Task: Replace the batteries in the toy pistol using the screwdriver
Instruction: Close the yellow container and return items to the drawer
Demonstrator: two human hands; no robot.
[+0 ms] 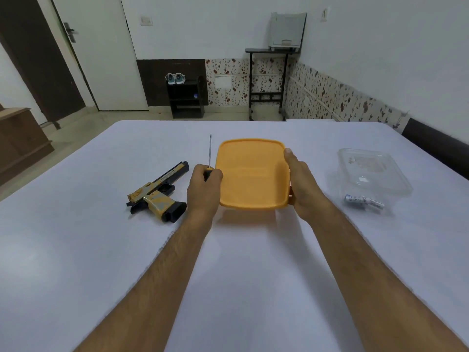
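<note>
The toy pistol point(159, 191), tan and black, lies on its side on the white table point(127, 250) to the left of my hands. My left hand point(204, 189) grips the handle of the screwdriver point(210, 153), whose thin shaft points away from me. My right hand point(299, 181) holds the right edge of an orange lid point(251, 174), thumb on top, with the lid lifted a little off the table. To the right, loose batteries point(364, 200) lie inside a clear plastic container point(373, 171).
The table's far edge runs just beyond the lid. Behind it are a small black shoe rack point(186, 97), a black stand point(267, 82) and a dark door point(38, 59). A wooden cabinet point(20, 138) stands at the left.
</note>
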